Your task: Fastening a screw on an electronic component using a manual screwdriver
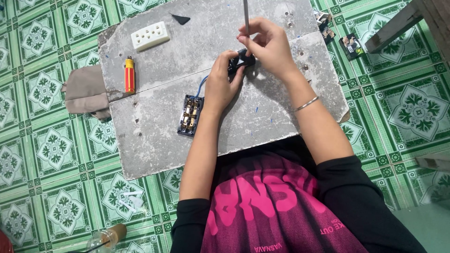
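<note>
Head view: grey board (262, 117) flat on green tiled floor (47, 154). Near board's middle, left hand (220, 84) curled around small black part (241, 61), pinning it down. Right hand (269, 47) closed on upright screwdriver (246, 16), tip at that part. Open switch block (190, 115) beside left wrist. White socket (150, 35) and lighter (129, 74) toward far left corner.

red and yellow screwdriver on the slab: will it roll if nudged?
The screwdriver probably rolls sideways: its handle looks rounded and it lies flat on the grey board. It looks stiff and light. The board's rough surface may stop it soon.
</note>
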